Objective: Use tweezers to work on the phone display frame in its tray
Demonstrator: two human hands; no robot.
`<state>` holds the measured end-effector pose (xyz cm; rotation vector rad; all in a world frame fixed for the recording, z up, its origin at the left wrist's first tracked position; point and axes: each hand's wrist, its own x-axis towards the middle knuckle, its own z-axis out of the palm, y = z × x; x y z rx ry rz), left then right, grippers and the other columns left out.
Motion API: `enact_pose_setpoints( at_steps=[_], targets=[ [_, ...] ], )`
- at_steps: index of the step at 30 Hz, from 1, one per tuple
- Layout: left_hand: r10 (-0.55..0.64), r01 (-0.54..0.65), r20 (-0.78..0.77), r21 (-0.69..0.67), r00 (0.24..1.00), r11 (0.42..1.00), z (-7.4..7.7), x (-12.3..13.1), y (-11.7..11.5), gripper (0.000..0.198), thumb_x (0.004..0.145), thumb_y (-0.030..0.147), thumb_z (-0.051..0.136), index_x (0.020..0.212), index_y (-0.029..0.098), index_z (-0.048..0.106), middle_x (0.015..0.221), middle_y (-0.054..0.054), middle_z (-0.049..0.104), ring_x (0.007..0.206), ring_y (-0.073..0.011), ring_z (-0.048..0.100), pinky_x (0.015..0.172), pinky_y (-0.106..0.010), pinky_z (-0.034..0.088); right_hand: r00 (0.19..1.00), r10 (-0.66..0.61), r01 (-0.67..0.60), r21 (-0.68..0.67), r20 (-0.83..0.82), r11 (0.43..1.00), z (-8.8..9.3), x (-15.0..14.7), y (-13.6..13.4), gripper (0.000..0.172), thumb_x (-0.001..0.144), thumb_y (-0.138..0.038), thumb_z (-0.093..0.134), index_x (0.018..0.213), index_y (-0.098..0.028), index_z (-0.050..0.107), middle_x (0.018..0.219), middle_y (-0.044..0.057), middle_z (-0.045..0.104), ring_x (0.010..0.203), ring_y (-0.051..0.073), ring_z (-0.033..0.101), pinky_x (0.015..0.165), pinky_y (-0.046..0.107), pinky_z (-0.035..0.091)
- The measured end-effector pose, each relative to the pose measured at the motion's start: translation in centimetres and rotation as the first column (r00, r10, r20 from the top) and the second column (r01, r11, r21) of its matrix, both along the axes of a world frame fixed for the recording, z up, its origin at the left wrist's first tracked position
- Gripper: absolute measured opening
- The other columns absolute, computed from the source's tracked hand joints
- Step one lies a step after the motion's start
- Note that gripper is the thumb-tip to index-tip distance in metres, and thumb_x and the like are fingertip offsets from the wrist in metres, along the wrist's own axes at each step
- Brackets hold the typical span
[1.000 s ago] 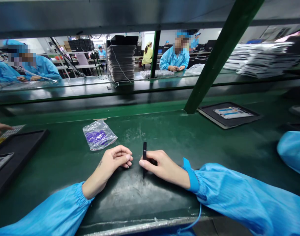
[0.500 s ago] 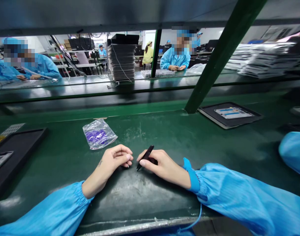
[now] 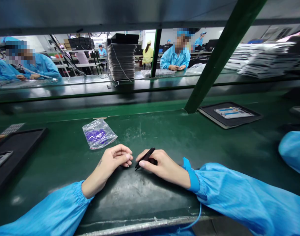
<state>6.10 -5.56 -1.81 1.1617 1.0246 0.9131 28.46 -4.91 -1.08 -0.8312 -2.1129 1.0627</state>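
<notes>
Bench (image 3: 174, 131), green, scuffed top, worn pale front edge (image 3: 140, 226); light reflected in a dull patch (image 3: 137, 200) near that edge. Overhead shelf (image 3: 115, 16), grey, spanning the full width. Post (image 3: 218, 65), green, slanting, right of centre. Thin post (image 3: 156, 54), dark, upright. Second bench (image 3: 88, 88), glossy, beyond the first. Far wall (image 3: 260, 31), white.

Cool white light fills the background, while the grey shelf (image 3: 91, 18) along the top lies in shade and the green bench (image 3: 169, 132) looks dimmer. The light seems to fall from above. A hazy pale sheen spreads over the near bench, with a small bright spot at lower left, and soft shadows lie beneath the left hand (image 3: 117, 160) and right hand (image 3: 161, 167). The plastic bag (image 3: 99, 135) glints. Wide-angle stretching smears the right side, blurring the white stack (image 3: 265, 60); blocky squares cover the heads of nearer co-workers (image 3: 176, 59).
</notes>
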Motion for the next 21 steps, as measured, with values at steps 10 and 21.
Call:
enact_pose_setpoints(
  at_steps=[10, 21],
  targets=[
    [-0.024, 0.024, -0.026, 0.006, 0.999, 1.0, 0.13, -0.1, -0.05, 0.027, 0.083, 0.036, 0.076, 0.097, 0.016, 0.066, 0.087, -0.004, 0.072, 0.077, -0.0114, 0.067, 0.07, -0.019, 0.052, 1.0, -0.025, 0.025, 0.001, -0.002, 1.0, -0.29, 0.12, -0.2, 0.022, 0.098, -0.033, 0.06, 0.094, -0.015, 0.072, 0.09, 0.0, 0.07, 0.08, 0.012, 0.063, 0.075, 0.02, 0.044],
    [-0.021, 0.022, -0.028, 0.01, 0.999, 1.0, 0.16, -0.07, -0.01, 0.025, 0.083, 0.035, 0.076, 0.096, 0.016, 0.065, 0.086, -0.003, 0.072, 0.076, -0.0112, 0.068, 0.069, -0.02, 0.052, 1.0, 0.013, -0.012, -0.088, 0.007, 0.996, -0.15, 0.1, -0.34, 0.025, 0.097, -0.036, 0.063, 0.089, -0.014, 0.071, 0.079, -0.001, 0.065, 0.069, 0.009, 0.057, 0.065, 0.018, 0.042]
  ],
)
